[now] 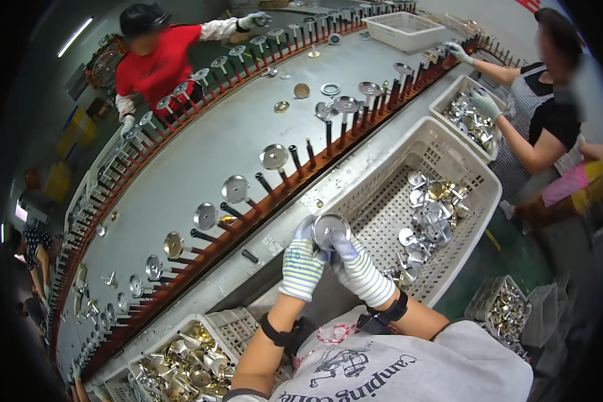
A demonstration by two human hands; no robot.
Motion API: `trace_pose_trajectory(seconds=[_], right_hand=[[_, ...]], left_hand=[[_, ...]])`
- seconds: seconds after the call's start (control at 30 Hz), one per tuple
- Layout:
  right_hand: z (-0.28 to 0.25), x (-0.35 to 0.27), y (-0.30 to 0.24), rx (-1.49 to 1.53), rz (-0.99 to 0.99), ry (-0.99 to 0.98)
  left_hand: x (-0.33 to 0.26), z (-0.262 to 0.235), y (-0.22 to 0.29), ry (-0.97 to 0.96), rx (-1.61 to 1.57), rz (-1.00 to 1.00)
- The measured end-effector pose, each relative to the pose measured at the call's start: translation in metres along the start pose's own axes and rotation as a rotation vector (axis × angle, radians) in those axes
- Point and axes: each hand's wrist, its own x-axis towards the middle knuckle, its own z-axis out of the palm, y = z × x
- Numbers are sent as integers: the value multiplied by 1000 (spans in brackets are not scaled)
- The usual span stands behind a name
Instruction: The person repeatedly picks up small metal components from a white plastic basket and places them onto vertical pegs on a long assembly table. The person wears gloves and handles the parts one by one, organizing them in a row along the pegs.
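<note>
A shiny round metal disc piece point(329, 230) is held between my two gloved hands, just over the near edge of the large white basket. My left hand point(300, 265) has its fingers closed around the left side of the piece. From the right, my right hand point(363, 269) grips it with the thumb against its face. Any stem under the disc is hidden by the gloves. In the large white perforated basket point(479, 175), several silver and gold metal pieces point(432, 218) with round heads and stems lie heaped toward the right side.
A curved row of red and black posts point(295, 161) edges the grey table point(201, 147), many topped with discs. Another basket of metal pieces point(187, 358) stands at lower left. One person in red point(157, 63) works across the table, another in an apron point(539, 114) at right.
</note>
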Motion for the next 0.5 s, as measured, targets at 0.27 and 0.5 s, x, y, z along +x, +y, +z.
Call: trace_pose_trajectory(seconds=[0.27,0.5], right_hand=[[-27,71,-100,-276,-218,-79],[-143,141,-127,-1372,381,-274]], left_hand=[[147,27,-118,476,198,-137],[203,29,-200,306,487,-375]])
